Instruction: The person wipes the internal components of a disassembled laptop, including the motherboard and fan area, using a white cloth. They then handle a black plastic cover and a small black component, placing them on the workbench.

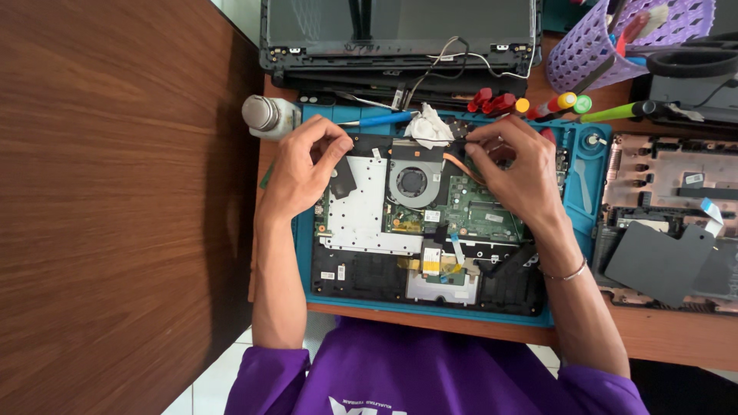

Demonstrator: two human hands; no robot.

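Two hands: left hand (301,165), right hand (513,165) pinch-curled on one opened laptop (369,265) (one fan (413,182)); grip contents unclear.

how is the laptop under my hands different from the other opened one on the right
The laptop under the hands lies on a blue mat and shows a round fan and a green board. The laptop on the right lies on the bare desk, pinkish inside, with a dark grey sheet on it. Both are opened.
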